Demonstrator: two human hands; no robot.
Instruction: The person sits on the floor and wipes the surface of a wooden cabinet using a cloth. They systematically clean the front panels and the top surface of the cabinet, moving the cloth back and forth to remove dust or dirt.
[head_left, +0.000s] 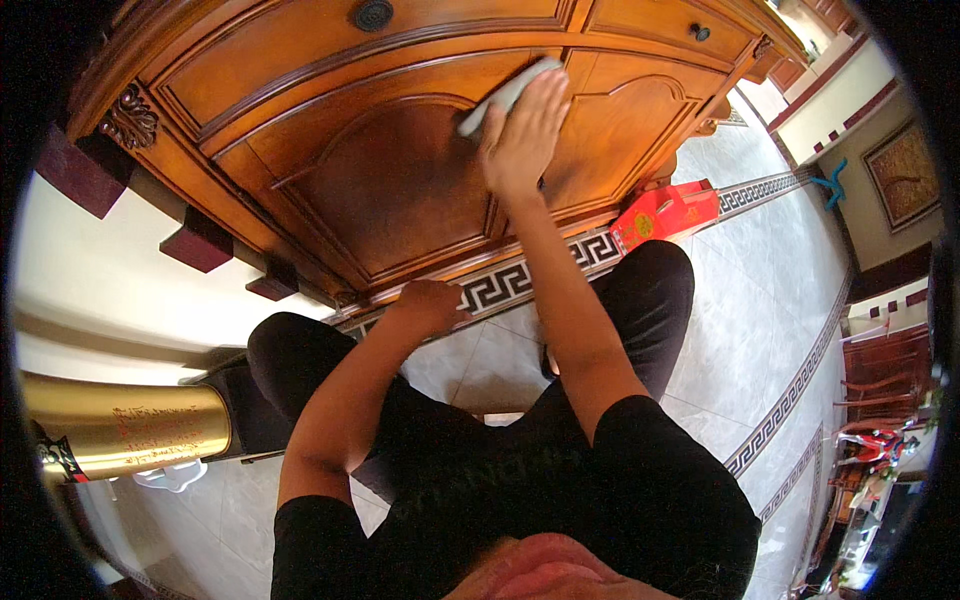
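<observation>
A folded pale grey cloth (514, 96) lies against the upper part of a wooden cabinet's door front. My right hand (525, 146) presses flat over it, fingers stretched upward and slightly blurred. The right arm reaches forward between my knees. My left hand (431, 306) hangs low beside my left knee, near the cabinet's base, with its fingers curled in and nothing seen in it. Left of the cloth is an arched recessed door panel (412, 187) in darker brown. Another carved door panel (637, 127) is to the right.
Drawers with dark round knobs (373, 13) run above the doors. A red box (666, 214) stands on the tiled floor (750, 300) by the cabinet's right foot. At left are a gold cylinder (150, 427) bearing writing and a pale wall (90, 277) with dark red blocks.
</observation>
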